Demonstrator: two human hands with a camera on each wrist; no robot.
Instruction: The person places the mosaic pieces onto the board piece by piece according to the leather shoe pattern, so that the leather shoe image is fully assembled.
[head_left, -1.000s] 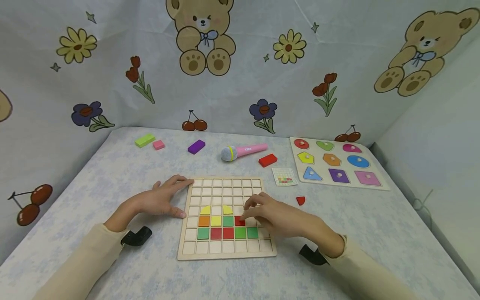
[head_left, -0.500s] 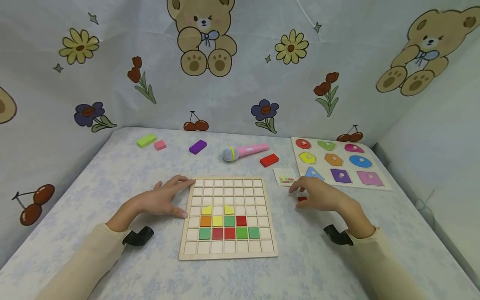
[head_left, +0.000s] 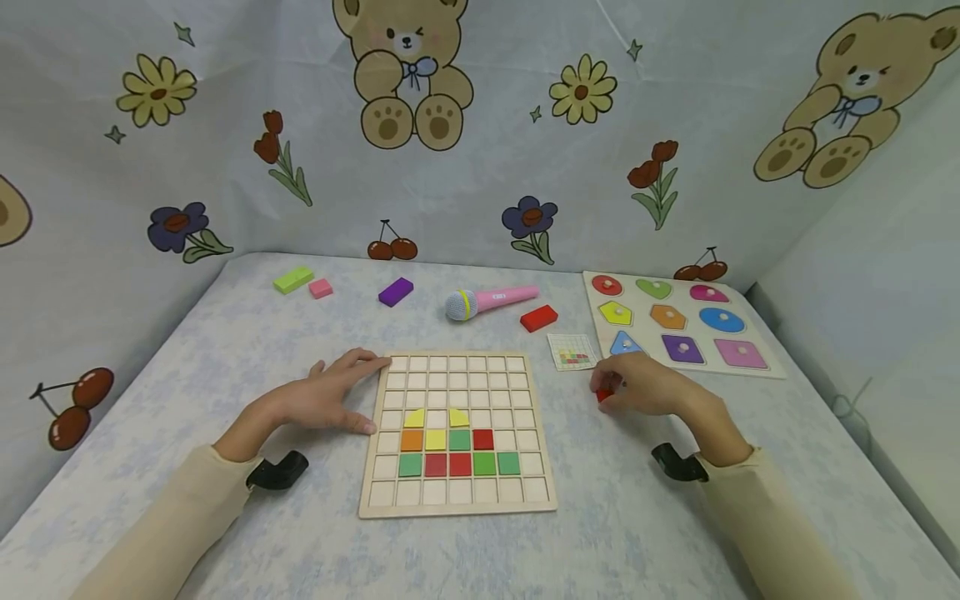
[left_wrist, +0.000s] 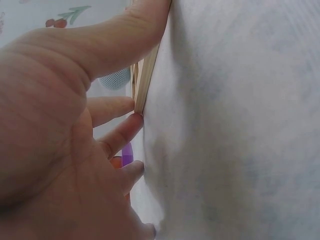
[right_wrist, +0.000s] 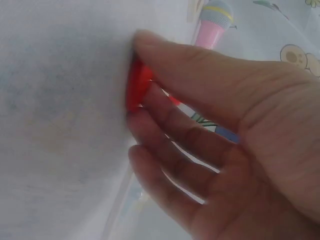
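Note:
A wooden grid board lies in front, with several coloured tiles in its cells: green, red, orange and yellow squares plus two yellow rounded pieces. My left hand rests at the board's left edge, fingers and thumb spread and touching its side, as the left wrist view also shows. To the right of the board, my right hand pinches a small red tile between thumb and fingers, low at the tabletop. Part of that tile is hidden by the fingers. Just behind it lies a small printed pattern card.
A knobbed shape puzzle lies at the back right. Along the back are a pink toy microphone, a red block, a purple block, a pink block and a lime green block.
My right hand has left the red square on the board, moved right to the small red tile and now pinches it. My left hand has stayed at the board's edge.

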